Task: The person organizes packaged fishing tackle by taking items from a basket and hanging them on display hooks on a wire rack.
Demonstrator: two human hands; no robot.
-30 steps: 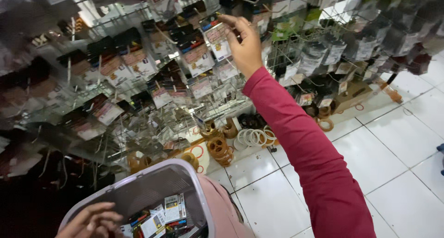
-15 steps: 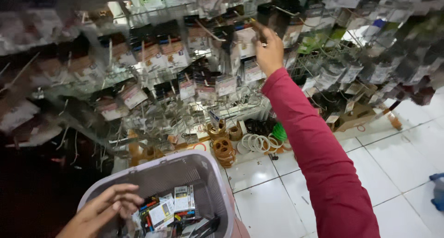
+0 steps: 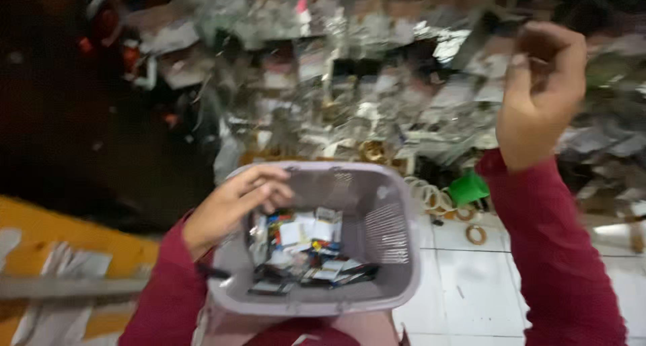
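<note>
Since the earlier frames the view has dropped toward the basket (image 3: 397, 252), which now fills the lower middle instead of sitting at the bottom edge, and the right hand (image 3: 538, 90) has come back off the hanging goods to about 2 o'clock.

That lilac plastic basket, slotted along its walls, sits close against the person's body. Its near rim is partly cut off by red cloth at the bottom edge. Inside lies a loose heap of small flat packets (image 3: 306, 248), white, black, red and yellow; blur keeps their kind from being made out.

At 9 o'clock of the basket the left hand (image 3: 232, 208) rests over the rim, fingers loosely curled and pointing inward above the packets; whether it holds anything cannot be told. The right hand is bunched, fingertips drawn together near the thumb, but motion smear hides whether something is pinched between them. Both arms wear red sleeves (image 3: 558, 252).

Beyond the basket, from 10 to 2 o'clock, a display rack (image 3: 350, 84) of clear-bagged small goods runs across, too smeared to tell 1 item from another. At 3 o'clock, on the white tiled floor (image 3: 471, 285), stand a green cup-like thing (image 3: 469, 188) and some pale rings (image 3: 434, 197). At 8 o'clock a yellow surface (image 3: 67, 235) is cut off by the left edge.
</note>
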